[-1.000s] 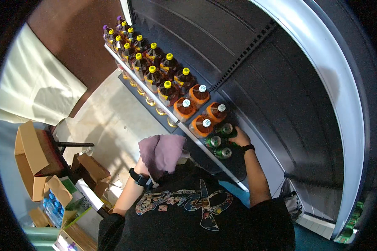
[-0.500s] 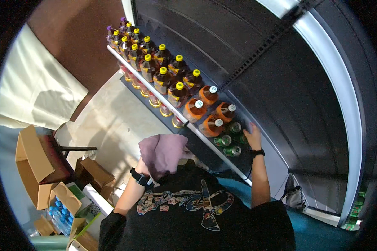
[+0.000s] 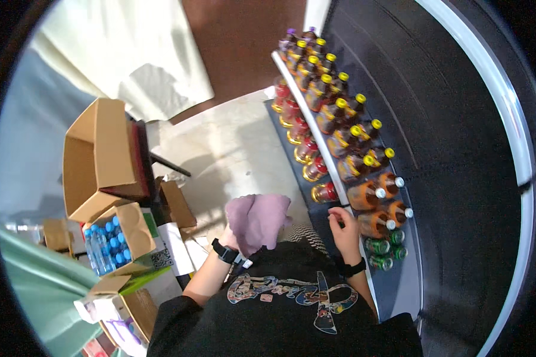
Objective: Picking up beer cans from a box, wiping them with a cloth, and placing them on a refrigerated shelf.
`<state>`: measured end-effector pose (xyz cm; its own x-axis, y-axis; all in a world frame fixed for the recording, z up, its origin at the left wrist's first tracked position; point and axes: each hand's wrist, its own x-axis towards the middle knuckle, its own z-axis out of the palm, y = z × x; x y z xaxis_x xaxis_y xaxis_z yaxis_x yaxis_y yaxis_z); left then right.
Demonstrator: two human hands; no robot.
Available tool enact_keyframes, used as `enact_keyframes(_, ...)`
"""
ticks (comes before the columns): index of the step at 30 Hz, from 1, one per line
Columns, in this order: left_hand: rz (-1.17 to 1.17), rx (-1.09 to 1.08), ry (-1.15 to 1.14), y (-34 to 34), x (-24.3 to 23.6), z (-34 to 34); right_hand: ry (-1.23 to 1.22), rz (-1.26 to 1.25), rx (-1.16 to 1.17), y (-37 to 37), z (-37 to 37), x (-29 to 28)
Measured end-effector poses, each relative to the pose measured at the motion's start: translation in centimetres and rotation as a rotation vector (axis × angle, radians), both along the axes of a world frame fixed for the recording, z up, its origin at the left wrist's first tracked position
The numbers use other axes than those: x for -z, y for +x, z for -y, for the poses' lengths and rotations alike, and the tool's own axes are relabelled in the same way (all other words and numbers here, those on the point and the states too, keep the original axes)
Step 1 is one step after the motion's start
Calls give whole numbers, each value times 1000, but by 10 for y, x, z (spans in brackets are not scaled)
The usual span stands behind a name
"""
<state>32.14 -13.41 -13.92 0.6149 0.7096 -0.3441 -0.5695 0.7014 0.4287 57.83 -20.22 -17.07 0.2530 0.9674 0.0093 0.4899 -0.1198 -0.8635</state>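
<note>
A crumpled mauve cloth [image 3: 257,221] lies over my left hand [image 3: 229,238], which is closed on it; the cloth hides most of the fingers. My right hand [image 3: 345,232] hovers beside the shelf's white front rail [image 3: 318,134], holding nothing. Its fingers are loosely curled, with a gap to the thumb. Close by on the shelf stand orange-labelled bottles [image 3: 363,195] with white caps and several green cans [image 3: 377,246]. Dark bottles with yellow caps [image 3: 330,119] fill the shelf farther along. On the lower level are red jars with gold rims [image 3: 314,169].
To the left, an open cardboard box [image 3: 110,154] rests on a dark chair or stool [image 3: 142,154]. Below it sits a carton of blue-capped water bottles [image 3: 116,244], with more boxes [image 3: 140,315] nearer me. A cream curtain [image 3: 131,59] hangs at the back left.
My right hand has drawn back from the green cans to the front of the shelf. My view has turned left, so the shelf now appears farther right. The cloth stays in my left hand.
</note>
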Motion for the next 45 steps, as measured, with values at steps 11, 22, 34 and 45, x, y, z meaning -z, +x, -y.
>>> enact_keyframes(11,-739,-479,295,-83,43,16,-126,54,-692,-87,-137,10)
enact_keyframes(22,-1128,-831,337,-108,-23,-62,34,36,-1179,-185,-307,-10)
enact_keyframes(34,-2635,-735,-50,-128,-151,-128,-38,121,-1447,-216,-392,12)
enact_keyframes(45,-2670,-795,-361,-204,-152,-133,-35,91,-1519,-293,-410,6)
